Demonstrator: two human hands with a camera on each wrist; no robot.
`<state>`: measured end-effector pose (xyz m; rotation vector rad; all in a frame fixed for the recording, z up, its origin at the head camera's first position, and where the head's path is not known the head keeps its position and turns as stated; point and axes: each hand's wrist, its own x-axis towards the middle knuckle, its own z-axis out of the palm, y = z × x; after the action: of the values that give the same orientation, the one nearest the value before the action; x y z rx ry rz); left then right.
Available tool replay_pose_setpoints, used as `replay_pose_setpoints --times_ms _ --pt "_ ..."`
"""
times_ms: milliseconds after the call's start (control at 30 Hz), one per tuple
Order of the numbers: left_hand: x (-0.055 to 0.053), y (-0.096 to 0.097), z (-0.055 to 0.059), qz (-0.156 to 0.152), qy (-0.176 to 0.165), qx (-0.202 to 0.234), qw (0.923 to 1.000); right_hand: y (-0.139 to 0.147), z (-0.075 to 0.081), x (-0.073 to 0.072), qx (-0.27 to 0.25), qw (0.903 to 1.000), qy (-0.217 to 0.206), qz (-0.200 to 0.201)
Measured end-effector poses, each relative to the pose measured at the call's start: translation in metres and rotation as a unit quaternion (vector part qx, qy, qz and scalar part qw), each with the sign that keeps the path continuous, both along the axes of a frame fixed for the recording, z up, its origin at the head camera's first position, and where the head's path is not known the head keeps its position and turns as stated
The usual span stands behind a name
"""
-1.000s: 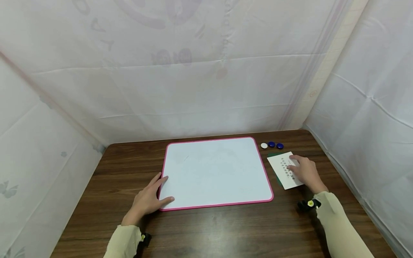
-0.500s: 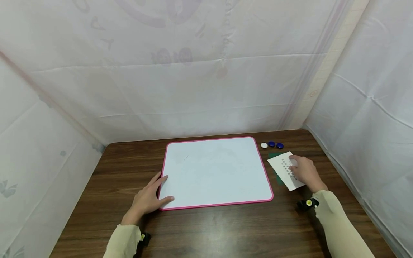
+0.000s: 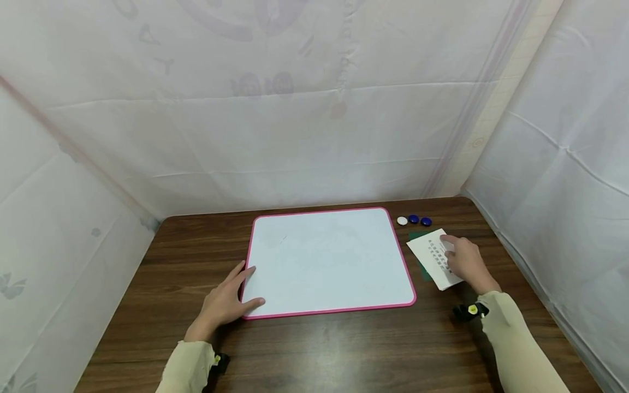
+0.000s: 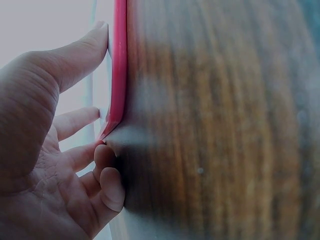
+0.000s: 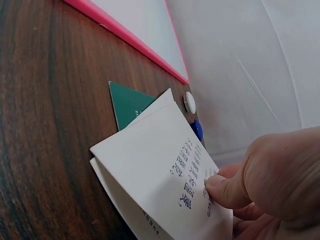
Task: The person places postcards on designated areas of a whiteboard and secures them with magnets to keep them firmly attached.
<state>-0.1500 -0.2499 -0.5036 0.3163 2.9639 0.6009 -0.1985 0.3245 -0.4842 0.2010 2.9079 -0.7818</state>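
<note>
My left hand [image 3: 223, 303] rests at the near left corner of a pink-rimmed whiteboard [image 3: 326, 262]. Thumb and some fingertips touch its surface, while the other fingers lie beside the rim. On the right, my right hand [image 3: 466, 262] pinches white printed cards [image 3: 432, 256]. In the right wrist view the thumb presses on the top card's [image 5: 150, 145] dark handwriting-style characters, with fingers behind the edge. A second white card [image 5: 115, 192] fans out below it, tilted up from the table. Partly covered beneath them lies a green card [image 5: 127, 102].
Beyond the cards sit a white round magnet [image 3: 402, 221] and two blue round magnets [image 3: 420, 220]. The brown wooden table [image 3: 324, 349] extends in front of the board. White cloth walls [image 3: 295, 153] stand along the back and sides.
The white cards have shifted slightly, and more of the green card shows beneath them. The right thumb has drawn in towards the hand. The left hand and whiteboard have stayed in place.
</note>
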Motion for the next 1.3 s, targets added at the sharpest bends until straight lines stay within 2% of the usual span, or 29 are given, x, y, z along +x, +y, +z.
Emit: replay_pose_setpoints --times_ms 300,467,900,1300 --pt "0.001 -0.002 0.0 -0.007 0.007 0.002 1.0 0.001 0.003 0.006 -0.03 0.9981 0.051 0.014" --pt "0.003 -0.002 0.001 -0.005 0.008 0.001 1.0 -0.002 0.005 0.007 -0.047 0.9967 0.065 0.015" --pt "0.007 -0.001 0.004 -0.003 0.005 0.003 1.0 -0.023 0.012 0.004 -0.105 0.9926 0.061 0.004" --pt "0.009 0.002 0.004 0.004 0.0 0.002 1.0 -0.052 0.018 -0.005 -0.13 0.9904 0.049 0.002"
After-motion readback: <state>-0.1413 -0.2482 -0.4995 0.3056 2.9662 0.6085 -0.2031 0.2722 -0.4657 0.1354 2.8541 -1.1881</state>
